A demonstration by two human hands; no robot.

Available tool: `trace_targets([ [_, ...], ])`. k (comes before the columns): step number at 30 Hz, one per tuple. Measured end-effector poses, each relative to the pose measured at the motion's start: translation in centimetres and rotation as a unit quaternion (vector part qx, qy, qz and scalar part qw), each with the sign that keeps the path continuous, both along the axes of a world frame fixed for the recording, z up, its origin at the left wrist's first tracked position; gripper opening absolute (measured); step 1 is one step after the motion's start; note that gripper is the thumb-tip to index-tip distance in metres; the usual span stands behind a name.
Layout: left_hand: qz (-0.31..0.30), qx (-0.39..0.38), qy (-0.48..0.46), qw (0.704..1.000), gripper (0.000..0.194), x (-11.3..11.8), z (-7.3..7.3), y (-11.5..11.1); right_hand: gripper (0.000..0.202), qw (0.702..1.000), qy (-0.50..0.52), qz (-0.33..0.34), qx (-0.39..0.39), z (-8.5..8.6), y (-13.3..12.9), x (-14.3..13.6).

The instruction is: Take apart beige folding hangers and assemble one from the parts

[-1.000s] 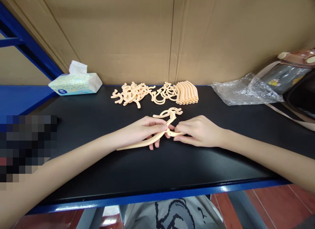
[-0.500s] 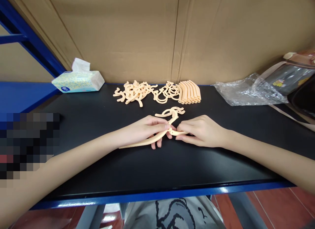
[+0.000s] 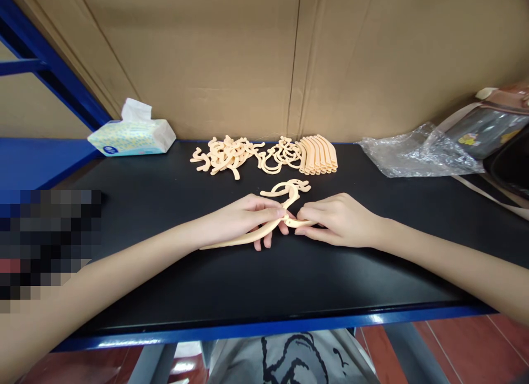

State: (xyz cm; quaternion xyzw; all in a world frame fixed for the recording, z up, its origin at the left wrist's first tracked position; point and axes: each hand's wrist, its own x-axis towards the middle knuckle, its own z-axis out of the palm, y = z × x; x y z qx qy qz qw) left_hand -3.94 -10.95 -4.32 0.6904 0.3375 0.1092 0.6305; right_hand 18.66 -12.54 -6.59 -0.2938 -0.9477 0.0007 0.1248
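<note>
Left hand is closed on a long curved piece, right hand on a shorter piece, both above the tabletop. The pieces meet beside the left fingertips; engagement of the joint cannot be confirmed. Loose hooks lie beyond, near stacked arms.

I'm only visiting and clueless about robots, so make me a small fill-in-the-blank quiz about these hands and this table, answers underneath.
1. The long curved piece is held by the person's ____.
2. The short curved piece is gripped at its far-from-the-joint end by the person's ____.
3. The tabletop is black, but the rim along its near edge is ____.
4. The tissue pack is left of the loose pile; the clear plastic bag is to its ____.

Answers: left hand; right hand; blue; right.
</note>
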Motion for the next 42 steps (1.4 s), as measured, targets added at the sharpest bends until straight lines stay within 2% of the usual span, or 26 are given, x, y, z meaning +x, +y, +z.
trace_targets([
  [27,0.006,-0.002,0.004,1.000,0.030,0.07,-0.09,-0.16,0.032,1.000,-0.010,0.008,0.010,0.00,0.13,-0.05],
  [42,0.001,0.037,0.025,0.999,0.033,0.22,-0.21,-0.28,0.028,1.000,-0.008,0.003,-0.004,0.02,0.06,-0.01],
])
